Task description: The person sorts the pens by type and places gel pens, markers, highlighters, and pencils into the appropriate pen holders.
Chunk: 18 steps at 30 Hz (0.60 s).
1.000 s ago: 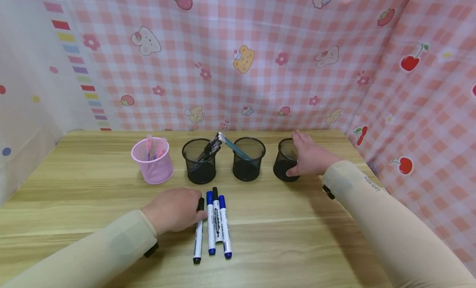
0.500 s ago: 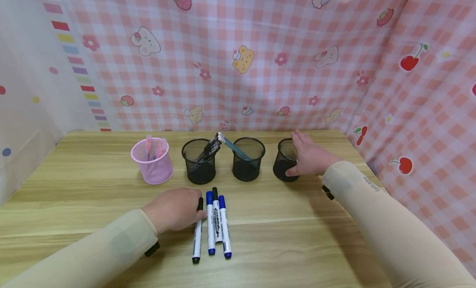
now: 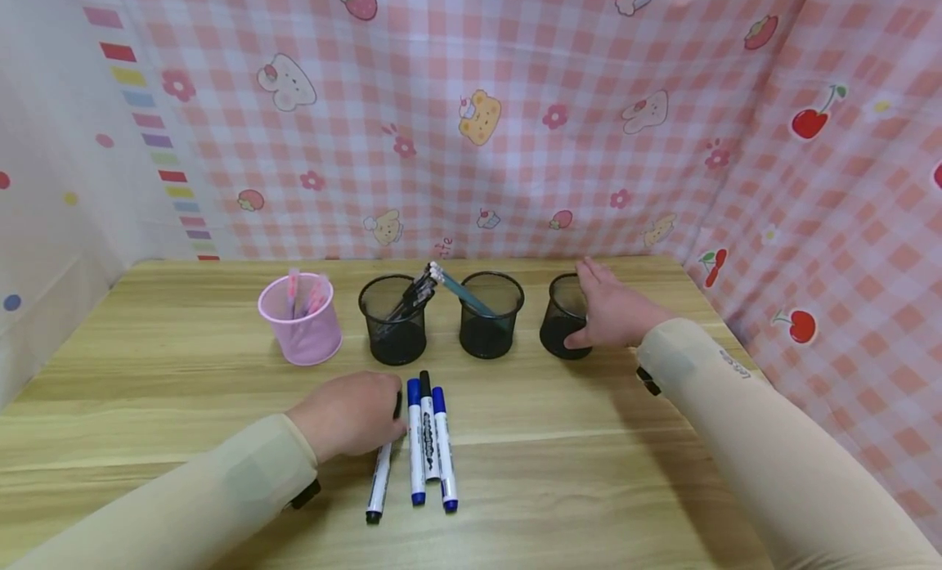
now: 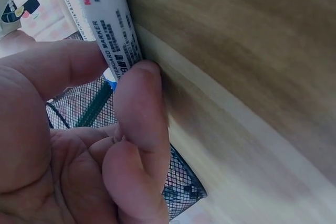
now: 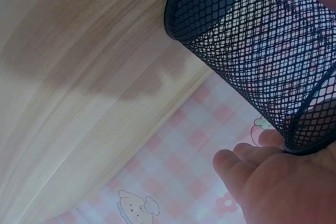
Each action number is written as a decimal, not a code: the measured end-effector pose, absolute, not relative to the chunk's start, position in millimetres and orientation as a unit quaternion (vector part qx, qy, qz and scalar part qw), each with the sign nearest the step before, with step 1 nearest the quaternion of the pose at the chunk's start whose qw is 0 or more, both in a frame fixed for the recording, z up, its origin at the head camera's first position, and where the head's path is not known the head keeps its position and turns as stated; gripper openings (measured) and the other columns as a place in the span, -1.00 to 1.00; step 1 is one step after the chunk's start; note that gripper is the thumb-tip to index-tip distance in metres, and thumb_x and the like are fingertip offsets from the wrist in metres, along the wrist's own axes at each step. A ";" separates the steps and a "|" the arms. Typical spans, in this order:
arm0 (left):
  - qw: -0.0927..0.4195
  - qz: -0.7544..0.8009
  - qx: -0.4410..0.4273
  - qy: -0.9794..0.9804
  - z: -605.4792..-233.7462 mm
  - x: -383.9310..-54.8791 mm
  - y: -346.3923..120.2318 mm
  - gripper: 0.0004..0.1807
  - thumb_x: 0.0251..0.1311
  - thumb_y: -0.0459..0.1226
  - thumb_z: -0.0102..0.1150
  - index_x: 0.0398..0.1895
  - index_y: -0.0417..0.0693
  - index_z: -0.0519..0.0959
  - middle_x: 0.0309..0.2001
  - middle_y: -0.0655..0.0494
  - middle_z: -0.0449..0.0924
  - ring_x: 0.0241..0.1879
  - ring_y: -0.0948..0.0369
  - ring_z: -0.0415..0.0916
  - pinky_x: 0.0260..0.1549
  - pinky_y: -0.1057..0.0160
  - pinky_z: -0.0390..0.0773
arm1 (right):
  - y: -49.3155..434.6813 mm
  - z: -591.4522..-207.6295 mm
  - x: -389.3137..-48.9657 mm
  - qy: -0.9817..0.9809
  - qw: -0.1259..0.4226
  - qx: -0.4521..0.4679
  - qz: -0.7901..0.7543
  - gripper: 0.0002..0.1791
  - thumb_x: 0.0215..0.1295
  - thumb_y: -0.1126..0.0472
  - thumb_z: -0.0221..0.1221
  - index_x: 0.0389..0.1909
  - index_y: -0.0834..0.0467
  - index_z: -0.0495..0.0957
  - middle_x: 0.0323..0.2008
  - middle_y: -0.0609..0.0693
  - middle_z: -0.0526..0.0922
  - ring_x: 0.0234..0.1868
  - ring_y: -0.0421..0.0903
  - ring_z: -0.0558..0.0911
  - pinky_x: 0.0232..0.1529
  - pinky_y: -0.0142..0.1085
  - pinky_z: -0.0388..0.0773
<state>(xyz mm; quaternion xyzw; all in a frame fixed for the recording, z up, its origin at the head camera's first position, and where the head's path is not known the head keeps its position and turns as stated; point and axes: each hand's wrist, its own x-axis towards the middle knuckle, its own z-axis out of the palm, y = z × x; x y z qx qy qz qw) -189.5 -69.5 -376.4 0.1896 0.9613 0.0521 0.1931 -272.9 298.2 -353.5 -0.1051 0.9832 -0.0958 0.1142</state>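
My left hand (image 3: pixel 352 415) pinches a white whiteboard marker (image 3: pixel 379 482) near its black cap, at the left of a small row. In the left wrist view the printed barrel of the marker (image 4: pixel 107 22) sits between thumb and index finger. Right beside it lie a blue-capped marker (image 3: pixel 416 451), a black-capped marker (image 3: pixel 430 423) and another blue-capped marker (image 3: pixel 446 455). At the far right, my right hand (image 3: pixel 618 310) holds a black mesh pen cup (image 3: pixel 561 337) between thumb and fingers. The right wrist view has this pen cup (image 5: pixel 257 51) with fingers at its rim.
A pink pen cup (image 3: pixel 307 341) with pink-topped pens stands at the left. Beside it are a black mesh cup (image 3: pixel 397 345) of black pens and another black mesh cup (image 3: pixel 487 341) with teal pencils. Behind the wooden table (image 3: pixel 559 480) hangs a pink checked cloth (image 3: pixel 427 63).
The marker's lower end has swung to the left as my left hand's fingers closed further on it. My right hand stays at its cup.
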 end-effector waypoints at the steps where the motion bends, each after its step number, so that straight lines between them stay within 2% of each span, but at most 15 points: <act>1: 0.194 0.052 0.188 0.961 -376.5 -189.5 -69.4 -0.54 0.36 -0.03 0.34 0.11 -0.19 0.62 -0.19 -0.02 0.69 -0.31 0.11 0.54 -0.18 0.00 0.67 | 298.3 -353.7 -273.0 0.983 0.115 -0.104 -0.097 0.46 0.18 -0.11 0.52 0.67 0.35 -0.38 0.70 0.33 -0.37 0.71 0.30 -0.24 0.67 0.18 -0.09; 10: 0.195 0.052 0.190 0.961 -376.1 -189.3 -70.1 -0.46 0.33 -0.07 0.35 0.23 -0.23 0.57 -0.01 -0.12 0.73 -0.28 0.10 0.56 -0.06 -0.06 0.70 | 297.5 -353.7 -271.6 0.983 0.113 -0.102 -0.100 0.45 0.18 -0.09 0.53 0.67 0.36 -0.38 0.70 0.33 -0.37 0.72 0.29 -0.24 0.67 0.17 -0.05; 15: 0.193 0.060 0.185 0.962 -375.1 -189.1 -70.8 -0.45 0.30 -0.10 0.35 0.25 -0.22 0.57 -0.06 -0.09 0.72 -0.31 0.10 0.54 -0.21 0.03 0.66 | 297.8 -353.6 -271.5 0.983 0.113 -0.102 -0.100 0.44 0.19 -0.07 0.52 0.67 0.36 -0.37 0.70 0.33 -0.38 0.72 0.29 -0.25 0.67 0.17 -0.05; 18: 0.191 0.071 0.178 0.963 -374.3 -189.3 -71.3 -0.39 0.29 -0.11 0.36 0.34 -0.18 0.53 0.01 -0.08 0.72 -0.30 0.11 0.55 -0.27 0.07 0.64 | 297.9 -353.5 -271.2 0.983 0.113 -0.103 -0.101 0.44 0.19 -0.07 0.52 0.67 0.36 -0.38 0.70 0.32 -0.39 0.72 0.28 -0.25 0.67 0.17 -0.05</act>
